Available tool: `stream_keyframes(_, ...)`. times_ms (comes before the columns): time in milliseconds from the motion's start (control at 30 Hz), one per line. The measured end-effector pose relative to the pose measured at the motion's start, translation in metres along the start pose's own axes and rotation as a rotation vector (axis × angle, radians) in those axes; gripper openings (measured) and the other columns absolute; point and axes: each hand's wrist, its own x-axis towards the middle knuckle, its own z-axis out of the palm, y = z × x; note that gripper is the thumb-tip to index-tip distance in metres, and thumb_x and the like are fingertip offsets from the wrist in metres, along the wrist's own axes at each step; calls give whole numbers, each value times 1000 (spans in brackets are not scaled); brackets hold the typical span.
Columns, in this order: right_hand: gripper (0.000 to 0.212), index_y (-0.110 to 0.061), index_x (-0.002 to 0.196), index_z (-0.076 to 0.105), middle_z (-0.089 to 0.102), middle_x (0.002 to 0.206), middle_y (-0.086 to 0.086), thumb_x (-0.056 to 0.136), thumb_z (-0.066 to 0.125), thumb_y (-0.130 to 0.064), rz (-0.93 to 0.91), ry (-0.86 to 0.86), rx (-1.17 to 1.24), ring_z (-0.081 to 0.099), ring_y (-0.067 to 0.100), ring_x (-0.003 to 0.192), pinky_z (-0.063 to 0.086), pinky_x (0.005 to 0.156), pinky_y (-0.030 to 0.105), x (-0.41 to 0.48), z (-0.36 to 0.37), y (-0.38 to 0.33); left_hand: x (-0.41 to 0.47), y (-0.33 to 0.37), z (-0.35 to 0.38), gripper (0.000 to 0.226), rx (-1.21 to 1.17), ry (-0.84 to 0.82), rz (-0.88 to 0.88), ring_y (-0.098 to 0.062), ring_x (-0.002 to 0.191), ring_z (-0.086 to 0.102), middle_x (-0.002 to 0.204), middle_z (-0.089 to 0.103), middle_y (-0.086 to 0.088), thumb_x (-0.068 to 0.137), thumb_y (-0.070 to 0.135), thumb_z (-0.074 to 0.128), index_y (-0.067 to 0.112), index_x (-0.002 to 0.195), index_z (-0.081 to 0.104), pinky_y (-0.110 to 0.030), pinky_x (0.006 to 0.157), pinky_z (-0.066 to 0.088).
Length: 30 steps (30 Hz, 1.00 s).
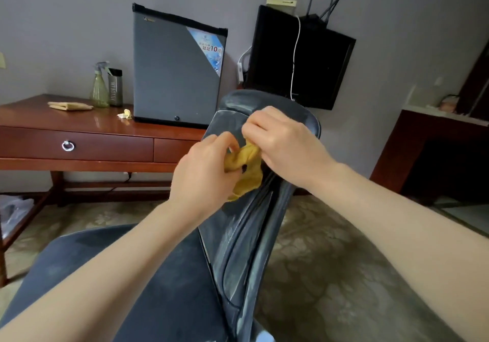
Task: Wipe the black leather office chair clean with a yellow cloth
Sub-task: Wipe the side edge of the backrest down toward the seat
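Both hands are up at the backrest of the black leather office chair (248, 225), and the yellow cloth (247, 168) is bunched between them, right against the upper part of the backrest. The left hand (203, 172) has its fingers curled into the cloth's left side; the right hand (280, 140) pinches the top of it from above. The leather looks dusty, streaked with grey. Behind the chair stands a wooden desk (79, 140) carrying a grey mini fridge (174, 74), a green spray bottle (100, 87), a dark can (115, 87) just beside it, and a folded tan cloth (70, 106). A black monitor (299, 58) hangs on the wall.
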Motion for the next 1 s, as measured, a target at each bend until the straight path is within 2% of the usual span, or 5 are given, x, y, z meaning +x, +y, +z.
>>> stream_keyframes(167, 19, -4, 79, 56, 57, 86, 15, 80, 52, 15, -145, 4, -266, 53, 31, 85, 51, 52, 38, 4, -30, 56, 36, 29, 28, 21, 34, 182, 118, -31, 83, 46, 98, 53, -8, 78, 11, 66, 11, 94, 53, -37, 60, 31)
stream_keyframes(400, 9, -8, 73, 52, 55, 78, 9, 67, 57, -4, -192, -297, -350, 54, 31, 79, 43, 73, 38, -58, -39, 64, 13, 34, 86, 16, -189, -80, 254, -31, 83, 50, 104, 54, -4, 72, 19, 54, 13, 86, 51, -43, 68, 44)
stream_keyframes(567, 59, -2, 122, 54, 50, 136, 18, 70, 61, -28, -185, -463, -314, 42, 34, 132, 27, 114, 46, -71, -21, 51, 7, 27, 84, 12, -414, -137, 218, -15, 72, 49, 82, 53, 5, 73, 15, 60, 13, 79, 50, -34, 63, 46)
stream_keyframes(867, 57, -14, 134, 54, 54, 137, 10, 82, 69, -31, -150, -371, -283, 47, 29, 129, 25, 112, 40, -81, 5, 55, -4, -10, 76, 61, -650, -266, -35, 14, 112, 41, 121, 47, 22, 63, 33, 82, 41, 112, 46, 4, 84, 30)
stream_keyframes(1000, 52, -16, 129, 60, 57, 133, 5, 79, 69, -30, -60, -283, -242, 43, 26, 130, 24, 114, 42, -96, 20, 44, -17, -26, 93, 102, -432, -339, -46, 4, 134, 22, 141, 27, 20, 58, 38, 83, 37, 140, 24, -20, 113, 23)
